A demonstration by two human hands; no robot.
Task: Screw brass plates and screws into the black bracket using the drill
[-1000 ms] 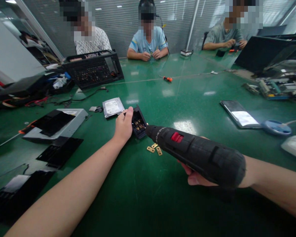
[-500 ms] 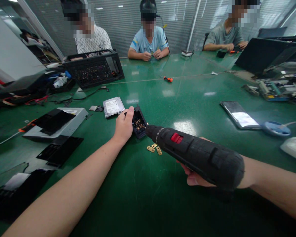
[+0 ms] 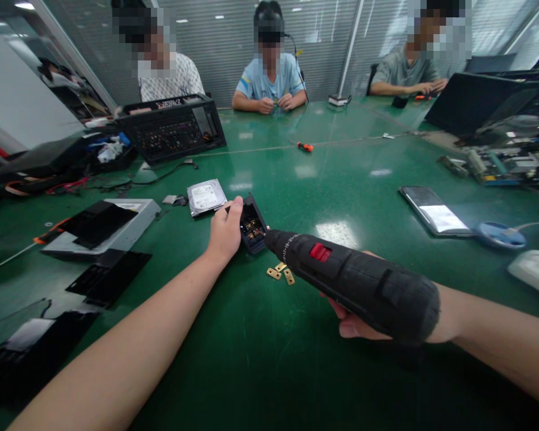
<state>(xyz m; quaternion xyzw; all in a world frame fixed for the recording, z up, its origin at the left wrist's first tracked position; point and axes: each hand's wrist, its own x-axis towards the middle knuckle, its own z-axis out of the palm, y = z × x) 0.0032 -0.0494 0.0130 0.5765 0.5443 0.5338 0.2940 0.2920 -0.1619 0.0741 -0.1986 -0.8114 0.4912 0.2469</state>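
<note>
My left hand point(image 3: 226, 229) grips the left side of a small black box point(image 3: 254, 238), thumb on top. Copper-coloured metal parts show inside the box, too small to name. In my right hand point(image 3: 357, 320) is a black cordless drill point(image 3: 354, 278) with a red switch on top, its fingers wrapped round the handle below the body. The drill's chuck points at the box's right side, and its tip is hard to make out there. Several small brass plates point(image 3: 281, 272) with holes lie on the green table just below the box.
Beyond my left hand lies a hard drive point(image 3: 206, 196). A silver drive case point(image 3: 146, 215), black panels point(image 3: 110, 278) and a screwdriver point(image 3: 31, 244) are at left. At right are a phone point(image 3: 435, 211) and a blue round pad point(image 3: 500, 234). Co-workers sit across, behind a computer case point(image 3: 175, 129).
Both hands, the box and the drill stay nearly in place. The whole view has shifted slightly.
</note>
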